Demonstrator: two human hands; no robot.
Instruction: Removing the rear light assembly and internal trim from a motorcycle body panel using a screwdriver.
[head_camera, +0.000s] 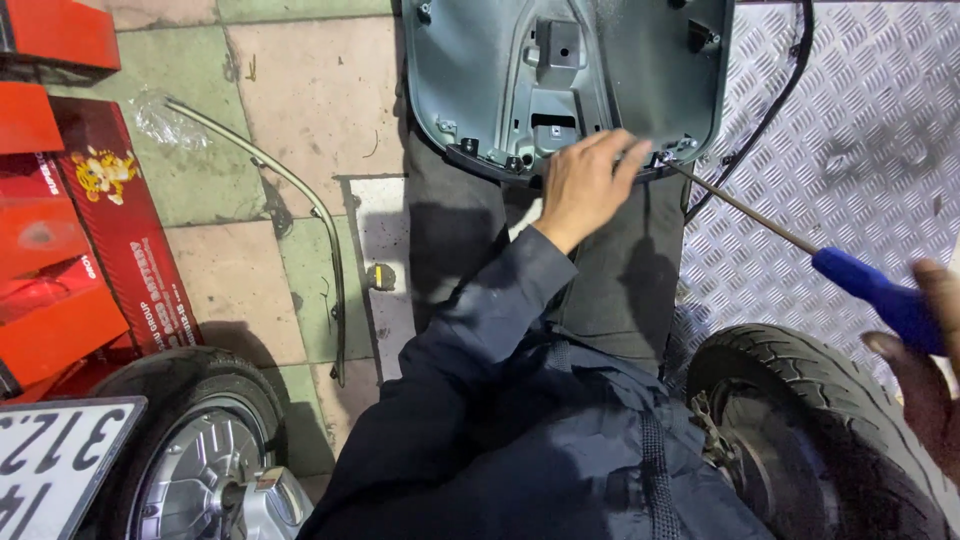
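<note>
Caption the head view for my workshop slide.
Left hand steadies a grey plastic panel while right hand drives a blue-handled screwdriver.

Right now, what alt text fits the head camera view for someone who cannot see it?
A left hand steadies a grey plastic cover on the person's lap while the right hand drives a blue-handled screwdriver into its edge. Two tyres and red boxes sit nearby.

L hand (585, 185) steadies grey scooter panel (560, 70); R hand (925, 345) w/ blue-handled screwdriver (800, 250) (tip at panel edge).

i'm stretching my left hand (585, 185) forward, fingers (625, 160) pressing down flat; my right hand (925, 350) is gripping, fingers curled shut.
</note>
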